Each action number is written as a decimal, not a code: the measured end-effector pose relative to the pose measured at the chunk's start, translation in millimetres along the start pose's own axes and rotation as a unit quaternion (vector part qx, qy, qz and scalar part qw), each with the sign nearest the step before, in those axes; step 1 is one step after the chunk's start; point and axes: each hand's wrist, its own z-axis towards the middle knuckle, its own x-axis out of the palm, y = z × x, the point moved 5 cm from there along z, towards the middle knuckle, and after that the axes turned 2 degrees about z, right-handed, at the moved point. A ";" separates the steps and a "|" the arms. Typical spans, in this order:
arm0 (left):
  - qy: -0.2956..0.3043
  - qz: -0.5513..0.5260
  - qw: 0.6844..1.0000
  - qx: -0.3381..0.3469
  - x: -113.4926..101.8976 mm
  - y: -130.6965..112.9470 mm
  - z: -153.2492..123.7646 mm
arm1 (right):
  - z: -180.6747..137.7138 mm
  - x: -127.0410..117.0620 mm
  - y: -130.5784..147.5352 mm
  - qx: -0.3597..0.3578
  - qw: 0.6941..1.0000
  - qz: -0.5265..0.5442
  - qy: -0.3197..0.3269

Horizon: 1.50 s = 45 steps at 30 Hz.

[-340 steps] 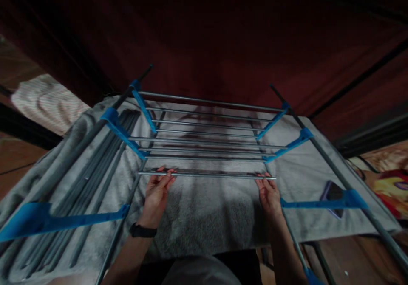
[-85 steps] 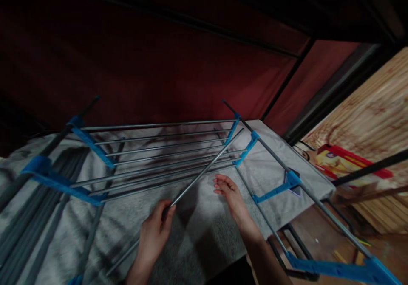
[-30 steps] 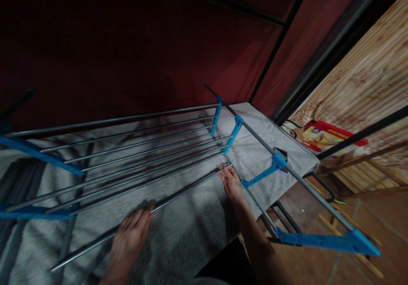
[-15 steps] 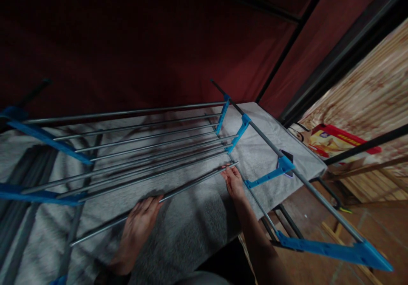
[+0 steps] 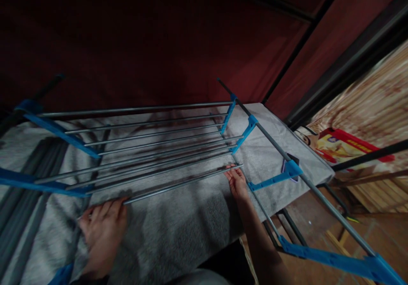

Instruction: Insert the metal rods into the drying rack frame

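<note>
A loose grey metal tube (image 5: pixel 178 186) lies across both my hands, just above the grey cloth. My left hand (image 5: pixel 105 229) wraps over its left end, near a blue plastic bracket (image 5: pixel 62 273). With the fingers of my right hand (image 5: pixel 236 181) I grip the tube close to its right end, beside another blue bracket (image 5: pixel 270 179). Beyond it stands a partly built rack (image 5: pixel 159 156), with several parallel tubes fitted between blue brackets at the left and right. A long side pole (image 5: pixel 274 142) carries the right-hand brackets.
Several dark tubes (image 5: pixel 35 170) lie at the left on the cloth-covered surface (image 5: pixel 191 229). A phone-like object (image 5: pixel 290 166) rests under the side pole. Past the right edge are a red and yellow box (image 5: pixel 347 147) and a tiled floor (image 5: pixel 376 242). A dark red wall (image 5: pixel 143 43) rises behind.
My left hand has slid leftward along the tube to its left end. The right hand keeps its hold near the right end. The whole view has shifted slightly.
</note>
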 end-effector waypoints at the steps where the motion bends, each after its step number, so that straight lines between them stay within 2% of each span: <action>1: -0.018 0.000 1.000 -0.023 -3.9 3.4 -0.7 | 0.9 -1.1 -1.2 -0.001 1.000 0.003 0.000; 5: -0.093 -0.049 0.988 -0.115 -20.8 15.5 -1.4 | 3.8 -3.6 -4.8 -0.007 1.000 0.022 0.006; 7: -0.111 -0.100 0.974 -0.168 -26.3 23.0 0.1 | 4.3 -4.7 -5.7 -0.008 1.000 0.029 0.008; 9: -0.122 -0.163 0.954 -0.220 -27.9 31.5 2.2 | 4.5 -6.4 -6.1 -0.008 0.999 0.032 0.004; 11: -0.131 -0.236 0.920 -0.284 -24.2 40.4 3.1 | 4.5 -8.2 -6.1 -0.006 0.999 0.033 0.001; 13: -0.149 -0.324 0.858 -0.370 -15.5 48.2 0.3 | 4.5 -9.3 -5.4 -0.010 0.999 0.033 0.004; 15: -0.176 -0.429 0.769 -0.440 -4.4 50.1 -4.8 | 4.5 -9.8 -3.7 -0.020 0.999 0.033 0.012; 19: -0.230 -0.609 0.599 -0.467 7.6 39.1 -11.5 | 4.4 -11.0 -0.3 -0.027 0.999 0.020 0.013; 21: -0.219 -0.657 0.538 -0.481 9.9 31.2 -13.9 | 4.5 -13.3 0.7 -0.022 1.000 0.007 -0.001; 23: -0.186 -0.683 0.506 -0.492 11.0 22.8 -14.8 | 5.1 -16.6 1.5 -0.018 1.000 -0.006 -0.015; 26: -0.135 -0.714 0.487 -0.485 13.8 10.4 -14.3 | 7.5 -21.8 1.1 -0.008 1.000 -0.016 -0.023; 28: -0.120 -0.730 0.479 -0.472 17.2 4.2 -15.0 | 9.3 -24.8 1.4 -0.010 0.999 -0.020 -0.027; 37: -0.095 -0.747 0.467 -0.464 43.5 -15.1 -26.6 | 11.2 -29.3 4.7 -0.013 0.999 -0.028 -0.034; 45: -0.088 -0.758 0.478 -0.435 49.3 -29.9 -26.7 | 13.8 -31.0 5.9 -0.010 0.997 -0.063 -0.033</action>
